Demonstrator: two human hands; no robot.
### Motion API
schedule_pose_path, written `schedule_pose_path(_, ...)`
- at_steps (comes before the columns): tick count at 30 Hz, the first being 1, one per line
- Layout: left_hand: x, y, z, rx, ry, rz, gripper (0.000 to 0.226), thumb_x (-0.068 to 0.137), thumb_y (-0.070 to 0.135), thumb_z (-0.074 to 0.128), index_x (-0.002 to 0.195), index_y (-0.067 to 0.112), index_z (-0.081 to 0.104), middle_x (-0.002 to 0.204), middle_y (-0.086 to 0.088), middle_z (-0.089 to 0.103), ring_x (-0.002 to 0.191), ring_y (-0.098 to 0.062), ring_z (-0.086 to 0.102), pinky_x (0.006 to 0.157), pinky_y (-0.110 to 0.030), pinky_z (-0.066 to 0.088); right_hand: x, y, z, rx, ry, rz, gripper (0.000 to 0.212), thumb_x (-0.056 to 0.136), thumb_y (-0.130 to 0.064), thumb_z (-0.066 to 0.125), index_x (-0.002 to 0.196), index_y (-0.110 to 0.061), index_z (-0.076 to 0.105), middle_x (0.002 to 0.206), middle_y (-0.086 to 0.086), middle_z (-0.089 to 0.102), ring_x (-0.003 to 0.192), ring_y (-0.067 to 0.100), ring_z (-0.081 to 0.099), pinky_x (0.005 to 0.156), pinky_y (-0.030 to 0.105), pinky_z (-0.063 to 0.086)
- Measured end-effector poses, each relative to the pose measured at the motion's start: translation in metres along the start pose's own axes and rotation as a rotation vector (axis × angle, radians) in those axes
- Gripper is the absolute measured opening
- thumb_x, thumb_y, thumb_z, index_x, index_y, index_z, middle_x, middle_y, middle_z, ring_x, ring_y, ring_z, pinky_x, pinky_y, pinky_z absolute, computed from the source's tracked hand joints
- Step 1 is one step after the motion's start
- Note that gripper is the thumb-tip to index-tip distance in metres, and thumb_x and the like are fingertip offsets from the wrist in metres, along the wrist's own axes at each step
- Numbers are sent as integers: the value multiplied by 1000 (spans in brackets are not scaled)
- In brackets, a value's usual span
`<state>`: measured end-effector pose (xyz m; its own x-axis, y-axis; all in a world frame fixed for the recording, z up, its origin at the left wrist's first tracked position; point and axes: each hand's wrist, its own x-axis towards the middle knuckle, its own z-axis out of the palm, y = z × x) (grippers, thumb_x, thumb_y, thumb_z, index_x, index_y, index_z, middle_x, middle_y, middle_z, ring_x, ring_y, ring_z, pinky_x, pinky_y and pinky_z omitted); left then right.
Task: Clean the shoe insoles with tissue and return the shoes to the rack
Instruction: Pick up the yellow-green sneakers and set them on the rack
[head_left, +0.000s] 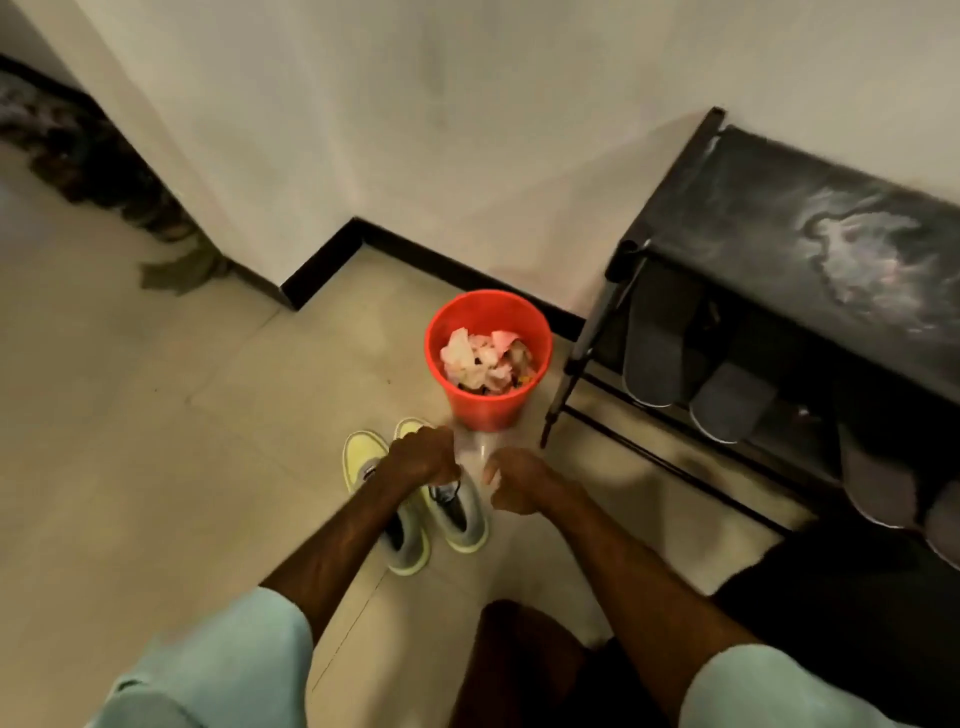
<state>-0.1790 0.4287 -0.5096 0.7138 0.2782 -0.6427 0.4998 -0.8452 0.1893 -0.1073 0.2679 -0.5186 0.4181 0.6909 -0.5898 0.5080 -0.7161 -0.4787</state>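
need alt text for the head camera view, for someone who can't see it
Two bare hands, left hand and right hand, reach down over a pair of yellow-green shoes on a tiled floor. A red bin of crumpled tissue stands just beyond, beside a black shoe rack holding grey slippers.

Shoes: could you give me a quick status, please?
Left hand on shoe; right hand fisted, contents unclear. Pair off rack. Bin ahead.
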Motion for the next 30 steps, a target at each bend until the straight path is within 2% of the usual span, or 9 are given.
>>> schedule_pose_path(3,-1,-35,55,-63,-7,-117,50,89,34,69,130,9,57,126,-13,65,117,-30,63,88,-37,51,18,-9,17,-129,-211,26,54,88,-17,77,137,-9,58,145,12,54,131,29,53,107,34,45)
schedule_pose_path(7,2,-57,118,-162,-138,-237,78,86,38,75,145,1,39,134,-15,60,120,-30,61,91,-38,52,43,3,36,-235,-322,-14,59,95,-16,69,148,-11,45,154,11,46,139,29,46,114,37,40)
schedule_pose_path(17,18,-83,197,-261,-208,-494,67,91,29,65,148,12,34,132,-10,58,116,-31,63,85,-40,55,85,18,110,-503,-494,-79,74,97,-16,61,160,-25,24,143,19,50,127,36,55,101,42,50)
schedule_pose_path(19,20,-85,210,-276,-172,-509,51,98,33,57,143,13,41,132,-11,58,119,-31,60,90,-39,53,92,20,131,-656,-417,-119,64,89,-25,73,148,-26,48,127,19,61,113,33,65,93,43,56)
schedule_pose_path(21,19,-87,223,-291,-137,-530,40,104,31,47,139,13,44,133,-13,55,122,-32,57,93,-40,50,103,35,155,-733,-299,-68,57,46,-35,97,100,-28,80,76,13,68,63,24,69,56,35,59)
schedule_pose_path(23,20,-88,233,-306,-107,-530,36,106,28,43,138,12,45,134,-14,52,122,-33,56,94,-40,48,115,51,177,-686,-104,-138,62,19,-29,98,79,-27,82,53,5,59,40,18,56,40,26,49)
schedule_pose_path(26,20,-90,237,-333,-95,-506,35,107,26,43,137,9,47,133,-17,52,121,-35,56,93,-40,48,103,30,156,-647,-152,-43,42,65,-31,92,104,-24,79,80,10,71,72,25,70,61,32,57)
schedule_pose_path(28,21,-91,235,-342,-100,-488,37,107,27,43,138,7,47,134,-18,52,121,-36,56,92,-40,48,100,20,139,-533,-144,20,21,96,-26,66,114,-17,73,107,12,72,101,29,69,74,33,49)
schedule_pose_path(30,19,-92,232,-338,-103,-469,38,107,30,43,137,8,46,134,-18,51,121,-35,55,92,-40,47,105,19,139,-504,-191,15,26,104,-11,49,124,-8,65,126,14,65,120,31,62,89,38,50)
